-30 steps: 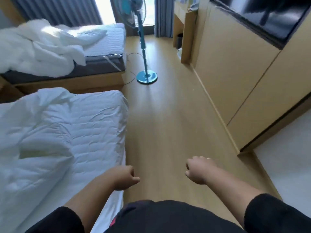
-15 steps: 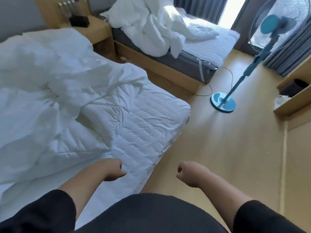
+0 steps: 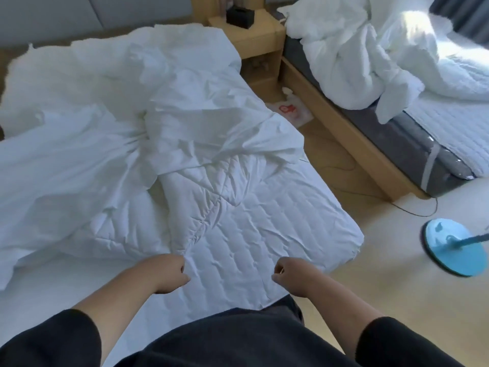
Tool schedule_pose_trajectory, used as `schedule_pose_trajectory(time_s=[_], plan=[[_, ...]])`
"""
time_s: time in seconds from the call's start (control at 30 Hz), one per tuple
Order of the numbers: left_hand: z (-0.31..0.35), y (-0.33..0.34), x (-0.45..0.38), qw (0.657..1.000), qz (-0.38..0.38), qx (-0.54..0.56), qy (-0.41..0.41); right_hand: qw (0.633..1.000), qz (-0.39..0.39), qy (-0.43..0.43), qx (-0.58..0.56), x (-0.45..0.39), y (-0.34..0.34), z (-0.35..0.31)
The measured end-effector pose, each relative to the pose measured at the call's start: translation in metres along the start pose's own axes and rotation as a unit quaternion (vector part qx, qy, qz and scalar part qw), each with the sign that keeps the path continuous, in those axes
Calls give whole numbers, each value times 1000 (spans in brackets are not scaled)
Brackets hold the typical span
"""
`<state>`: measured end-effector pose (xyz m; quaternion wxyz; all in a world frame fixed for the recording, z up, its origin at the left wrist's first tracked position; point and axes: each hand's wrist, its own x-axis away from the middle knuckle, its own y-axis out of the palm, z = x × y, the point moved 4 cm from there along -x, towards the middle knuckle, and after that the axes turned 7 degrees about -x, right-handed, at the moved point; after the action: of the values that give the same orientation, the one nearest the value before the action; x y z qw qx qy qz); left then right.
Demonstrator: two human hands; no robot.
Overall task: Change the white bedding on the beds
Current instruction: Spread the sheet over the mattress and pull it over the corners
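Left hand (image 3: 169, 271): fingers curl under the palm, their tips hidden; holds nothing visible.
Right hand (image 3: 287, 278): fingertips tucked out of sight; contact with the quilted mattress pad (image 3: 264, 229) below cannot be told.
Crumpled duvet (image 3: 92, 128): beyond the left hand, cut off by the left edge.
Far bed (image 3: 397, 144): beyond the right hand, cropped at the top and right edges.
Fan base (image 3: 460, 247): to the right of the right hand; pole leaves the frame, head unseen.
Black box (image 3: 240, 16): on the nightstand (image 3: 254, 33); too small to identify.
Floor litter (image 3: 288, 109): red print blurred, unreadable.
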<state>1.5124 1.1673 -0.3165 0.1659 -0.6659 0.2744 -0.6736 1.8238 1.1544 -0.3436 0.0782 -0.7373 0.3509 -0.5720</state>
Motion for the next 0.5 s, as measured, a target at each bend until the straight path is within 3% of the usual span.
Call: schedule_pose_trajectory(time_s=[0.13, 0.3, 0.5], plan=[[45, -21, -34, 998, -32, 27, -48, 993, -21, -11, -114, -78, -89, 35], [115, -62, -82, 995, -47, 78, -50, 951, 5, 60, -303, -167, -181, 83], [141, -106, -139, 984, -21, 161, -74, 829, 27, 130, -544, -263, -232, 95]])
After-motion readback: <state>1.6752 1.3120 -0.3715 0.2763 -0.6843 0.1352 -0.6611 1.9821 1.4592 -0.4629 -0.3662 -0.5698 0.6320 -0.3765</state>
